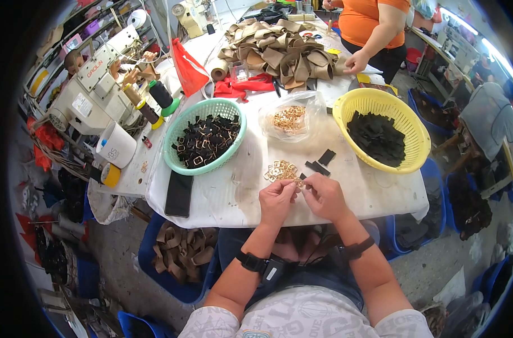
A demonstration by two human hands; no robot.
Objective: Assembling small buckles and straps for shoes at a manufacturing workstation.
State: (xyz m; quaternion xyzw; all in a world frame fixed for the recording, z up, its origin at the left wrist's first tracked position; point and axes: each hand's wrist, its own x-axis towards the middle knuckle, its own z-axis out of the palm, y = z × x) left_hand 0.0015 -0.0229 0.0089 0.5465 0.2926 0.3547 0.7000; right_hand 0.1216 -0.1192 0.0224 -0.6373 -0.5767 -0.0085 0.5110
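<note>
Both of my hands meet over the near edge of the table, fingertips pinched close together. My left hand (278,200) is closed on a small gold buckle (299,183), partly hidden by the fingers. A dark end of a black fabric strip shows at the fingertips of my right hand (326,197), which is closed too. Just beyond the left hand lies a little pile of loose gold buckles (280,170). A few loose black strips (317,167) rest beyond the right hand. Farther back, an open clear plastic bag (266,125) contains more gold buckles.
At left, a green basket (170,130) holds black strips with buckles; a phone (178,195) lies before it. A yellow basket (417,135) of black strips stands right. Brown pieces (284,50) are heaped behind, beside a person in orange (374,25). Sewing machine (93,90) at left.
</note>
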